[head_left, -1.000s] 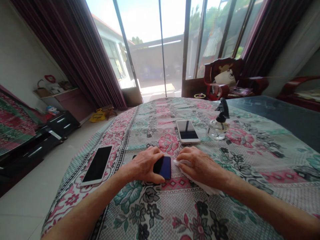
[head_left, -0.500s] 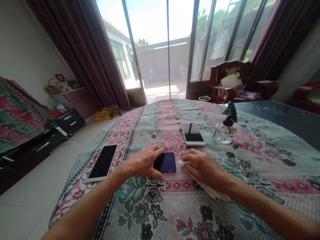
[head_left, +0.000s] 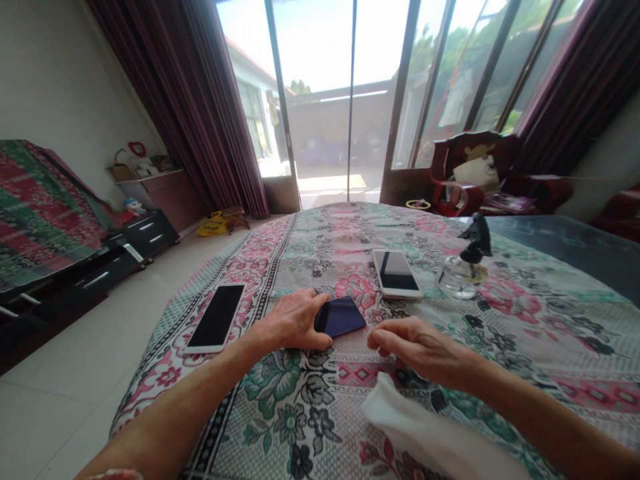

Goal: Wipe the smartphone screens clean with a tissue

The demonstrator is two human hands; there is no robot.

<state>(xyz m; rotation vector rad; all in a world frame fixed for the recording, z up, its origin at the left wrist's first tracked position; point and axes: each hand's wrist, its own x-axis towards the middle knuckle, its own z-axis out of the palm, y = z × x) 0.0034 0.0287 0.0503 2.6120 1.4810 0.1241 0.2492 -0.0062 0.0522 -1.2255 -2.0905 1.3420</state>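
My left hand (head_left: pixel 293 321) lies flat on the flowered tablecloth (head_left: pixel 320 413), its fingers pressing the left end of a small dark phone (head_left: pixel 343 315), which sits slightly turned. My right hand (head_left: pixel 420 347) hovers just right of that phone, fingers loosely together and pointing left, thumb near the index finger. A white cloth (head_left: pixel 425 433) shows blurred below my right wrist and forearm, nearer to me. Whether the hand still grips it is hidden.
A white-framed phone (head_left: pixel 216 327) lies at the table's left edge and another phone (head_left: pixel 397 273) lies beyond the dark one. A clear spray bottle (head_left: pixel 465 267) with a black head stands to the right. Red chairs (head_left: pixel 470 173), curtains and glass doors are behind.
My right hand has pulled back off the spot beside the dark phone, and the white cloth now sits nearer me under the forearm. The dark phone has turned slightly. The view has shifted left.
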